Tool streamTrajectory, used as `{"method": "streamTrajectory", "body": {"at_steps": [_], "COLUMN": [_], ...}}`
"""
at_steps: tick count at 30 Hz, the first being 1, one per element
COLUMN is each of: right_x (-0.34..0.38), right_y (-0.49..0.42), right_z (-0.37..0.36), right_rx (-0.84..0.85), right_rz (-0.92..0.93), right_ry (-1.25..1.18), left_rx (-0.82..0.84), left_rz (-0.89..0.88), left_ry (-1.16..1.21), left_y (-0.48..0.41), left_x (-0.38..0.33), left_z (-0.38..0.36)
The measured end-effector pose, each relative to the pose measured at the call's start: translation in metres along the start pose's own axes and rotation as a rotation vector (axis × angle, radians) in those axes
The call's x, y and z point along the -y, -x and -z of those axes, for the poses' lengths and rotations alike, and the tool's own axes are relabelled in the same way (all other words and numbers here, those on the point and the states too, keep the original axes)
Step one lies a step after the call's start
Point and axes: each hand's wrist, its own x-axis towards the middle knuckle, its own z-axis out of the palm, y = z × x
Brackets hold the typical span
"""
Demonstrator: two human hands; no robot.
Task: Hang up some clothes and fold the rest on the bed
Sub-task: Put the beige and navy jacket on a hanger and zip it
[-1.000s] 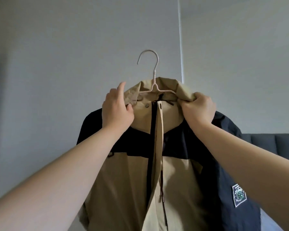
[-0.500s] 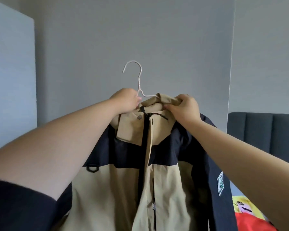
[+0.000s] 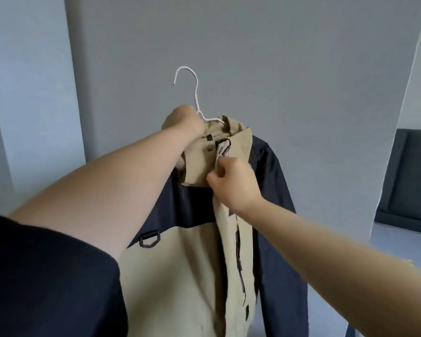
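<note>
Grey wall [image 3: 277, 69] fills the far side, with a pale panel [image 3: 29, 93] at far left. Jacket [image 3: 185, 276], tan body with navy shoulders and arms, hangs upright mid-frame in front of the wall. It is held up in the air, front toward the camera, zip line running down the middle. Dark sleeve [image 3: 46, 276] covers the left upper arm at near left; both forearms are bare. Dark headboard [image 3: 408, 181] at far right, well apart from the jacket. Left hand [image 3: 184, 121] is at the top of the jacket, left of the collar, fingers curled tight round the hanger's shoulder and the fabric there. Right hand [image 3: 233, 181] is lower, at the front opening just below the collar, thumb and fingers pinching the tan front edge. Hanger [image 3: 196, 98] is thin and white, its hook up above the left hand, open side left, hooked on nothing. Its arms are hidden inside the jacket. Black loop [image 3: 150, 238] sits on the chest left of the zip, at the navy/tan seam. Button [image 3: 209, 148] is on the collar flap, between the two hands.
</note>
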Motion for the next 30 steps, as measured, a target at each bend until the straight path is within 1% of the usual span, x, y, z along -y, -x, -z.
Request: {"method": "streamTrajectory", "body": {"at_steps": [1, 2, 4, 5, 6, 7, 8, 10, 11, 12, 13, 17, 18, 19, 20, 21, 22, 23, 24, 25, 26, 27, 29, 30], "right_x": [0.001, 0.000, -0.008, -0.017, -0.028, -0.038, -0.047, -0.066, -0.077, -0.086, -0.094, -0.115, -0.119, -0.122, -0.125, -0.130, -0.138, -0.146, -0.155, -0.160, -0.165, -0.167, -0.151, -0.138], "right_y": [0.009, 0.019, 0.036, 0.039, 0.038, 0.035, 0.030, 0.014, 0.005, -0.005, -0.014, -0.027, -0.026, -0.023, -0.021, -0.019, -0.015, -0.009, -0.002, 0.004, 0.011, 0.014, 0.011, 0.007], "right_z": [-0.015, -0.028, -0.046, -0.047, -0.044, -0.040, -0.031, -0.008, 0.003, 0.013, 0.021, 0.035, 0.038, 0.042, 0.048, 0.054, 0.060, 0.066, 0.071, 0.073, 0.072, 0.070, 0.063, 0.057], "right_rx": [0.033, 0.151, 0.515, 0.657, 0.694, 0.627, 0.478, 0.062, -0.098, -0.172, -0.130, 0.379, 0.486, 0.535, 0.516, 0.404, 0.242, 0.120, 0.093, 0.151, 0.196, 0.169, 0.050, 0.023], "right_rz": [0.065, 0.125, 0.159, 0.173, 0.167, 0.168, 0.124, -0.084, -0.153, -0.184, -0.200, -0.204, -0.182, -0.149, -0.113, -0.083, -0.087, -0.136, -0.208, -0.301, -0.373, -0.413, -0.396, -0.348], "right_ry": [0.005, 0.014, 0.034, 0.039, 0.061, 0.096, 0.126, 0.127, 0.102, 0.102, 0.148, 0.352, 0.409, 0.479, 0.533, 0.572, 0.567, 0.522, 0.451, 0.393, 0.356, 0.319, 0.224, 0.167], "left_rx": [0.018, 0.049, 0.100, 0.106, 0.098, 0.085, 0.072, 0.059, 0.059, 0.063, 0.069, 0.065, 0.066, 0.064, 0.055, 0.033, -0.006, -0.054, -0.092, -0.103, -0.086, -0.061, -0.031, -0.020], "left_rz": [0.006, -0.002, -0.042, -0.055, -0.064, -0.074, -0.085, -0.110, -0.132, -0.163, -0.203, -0.316, -0.334, -0.349, -0.357, -0.355, -0.337, -0.305, -0.265, -0.231, -0.206, -0.192, -0.182, -0.187], "left_ry": [0.030, 0.048, 0.058, 0.064, 0.072, 0.081, 0.086, 0.105, 0.122, 0.134, 0.139, 0.111, 0.065, 0.006, -0.052, -0.085, -0.089, -0.069, -0.032, 0.006, 0.034, 0.054, 0.047, 0.036], "left_y": [-0.002, -0.003, 0.001, 0.005, 0.007, 0.009, 0.011, 0.014, 0.016, 0.018, 0.021, 0.026, 0.027, 0.028, 0.029, 0.029, 0.028, 0.027, 0.025, 0.023, 0.022, 0.021, 0.025, 0.027], "left_x": [0.002, 0.004, 0.007, 0.009, 0.012, 0.017, 0.023, 0.033, 0.036, 0.038, 0.039, 0.045, 0.049, 0.055, 0.062, 0.069, 0.076, 0.084, 0.090, 0.096, 0.100, 0.101, 0.097, 0.092], "left_z": [-0.001, -0.003, -0.011, -0.015, -0.017, -0.019, -0.019, -0.016, -0.016, -0.016, -0.016, -0.021, -0.021, -0.022, -0.022, -0.021, -0.019, -0.015, -0.012, -0.008, -0.007, -0.007, -0.010, -0.013]}}
